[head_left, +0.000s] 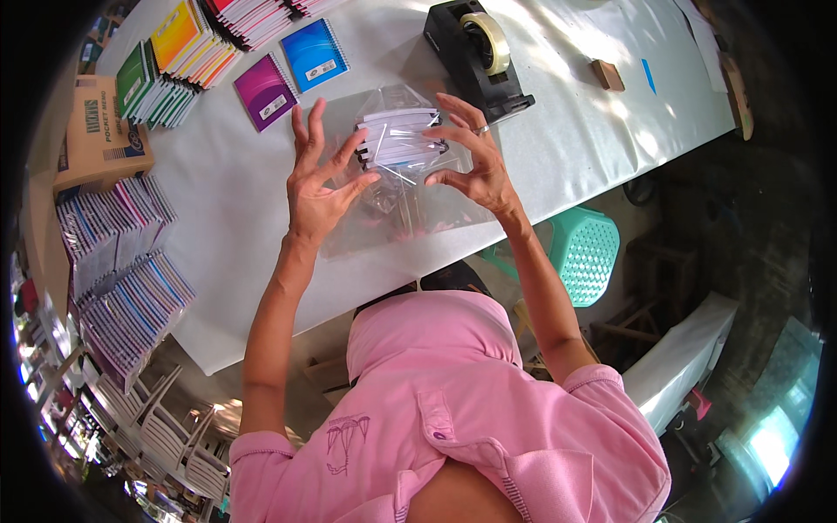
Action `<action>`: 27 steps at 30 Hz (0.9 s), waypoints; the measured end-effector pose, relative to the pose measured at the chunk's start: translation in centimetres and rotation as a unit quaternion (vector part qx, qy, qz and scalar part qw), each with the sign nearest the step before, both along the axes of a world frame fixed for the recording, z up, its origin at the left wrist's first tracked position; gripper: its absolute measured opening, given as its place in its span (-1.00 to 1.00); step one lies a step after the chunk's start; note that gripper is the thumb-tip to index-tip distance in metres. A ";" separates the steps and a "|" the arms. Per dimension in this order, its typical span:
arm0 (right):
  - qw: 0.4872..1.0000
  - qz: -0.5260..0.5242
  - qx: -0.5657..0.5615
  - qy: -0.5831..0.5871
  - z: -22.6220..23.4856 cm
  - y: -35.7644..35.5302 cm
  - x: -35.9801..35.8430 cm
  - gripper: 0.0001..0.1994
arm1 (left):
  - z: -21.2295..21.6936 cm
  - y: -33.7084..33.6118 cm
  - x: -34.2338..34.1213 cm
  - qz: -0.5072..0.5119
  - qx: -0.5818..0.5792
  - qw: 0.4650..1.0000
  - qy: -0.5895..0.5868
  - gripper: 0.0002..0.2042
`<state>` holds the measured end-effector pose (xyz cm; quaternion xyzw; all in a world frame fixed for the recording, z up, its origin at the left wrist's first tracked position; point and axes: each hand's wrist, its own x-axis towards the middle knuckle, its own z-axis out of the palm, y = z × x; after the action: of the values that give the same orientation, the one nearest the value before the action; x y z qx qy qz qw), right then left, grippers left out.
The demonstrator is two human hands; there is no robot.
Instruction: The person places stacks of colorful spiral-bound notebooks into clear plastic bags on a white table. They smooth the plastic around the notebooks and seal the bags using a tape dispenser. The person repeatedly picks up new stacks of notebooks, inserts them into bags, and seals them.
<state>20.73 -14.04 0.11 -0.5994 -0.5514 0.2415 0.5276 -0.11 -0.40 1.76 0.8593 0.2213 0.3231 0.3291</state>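
A stack of small notebooks (401, 139), seen edge-on, sits on a clear plastic sheet (349, 235) with loose plastic folded around it. A thin white strip (397, 174) shows on the plastic at its near side. On its left, my left hand (324, 179) is open, with fingers spread and the index fingertip at the stack's edge. My right hand (478, 166), wearing a ring, faces it from the other side, also open, thumb and index apart. Whether the fingertips press on the plastic or only hover is hard to tell. Beyond lie a purple notebook (266, 91) and a blue notebook (315, 56).
A black tape dispenser (475, 65) with clear tape stands behind my right hand. Farther right are a brown block (608, 76) and a blue strip (649, 77). Notebook stacks (187, 44), a cardboard box (100, 131) and wrapped bundles (135, 305) line the left. A green stool (588, 257) stands below the table edge.
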 end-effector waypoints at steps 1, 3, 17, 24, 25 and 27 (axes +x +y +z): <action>1.000 -0.013 0.005 0.006 0.2 -0.1 -0.2 -0.43 | 0.0 0.1 0.0 0.005 -0.005 1.000 -0.013 -0.37; 0.999 -0.038 0.016 0.017 0.4 -0.2 -0.6 -0.39 | -0.5 -0.4 0.0 0.033 -0.038 0.997 -0.065 -0.30; 0.988 -0.120 0.064 -0.076 0.6 0.1 -3.1 -0.53 | 2.9 -5.6 1.7 0.113 -0.223 0.918 -0.310 -0.44; 0.955 -0.060 0.048 -0.286 3.7 0.3 -4.7 -0.69 | -1.9 -2.8 -1.7 0.062 -0.183 0.975 -0.111 -0.42; 0.946 -0.060 0.070 -0.309 4.1 0.5 -4.8 -0.69 | -2.3 -2.6 -1.5 0.055 -0.191 0.973 -0.118 -0.44; 0.967 -0.050 0.099 -0.230 5.1 0.0 -4.6 -0.68 | -2.7 -2.3 -0.9 0.040 -0.208 0.968 -0.133 -0.47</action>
<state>16.17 -14.07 5.24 -0.6102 -0.6486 0.0146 0.4546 -1.05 -2.67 -0.98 0.7118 0.2721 0.3946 0.5134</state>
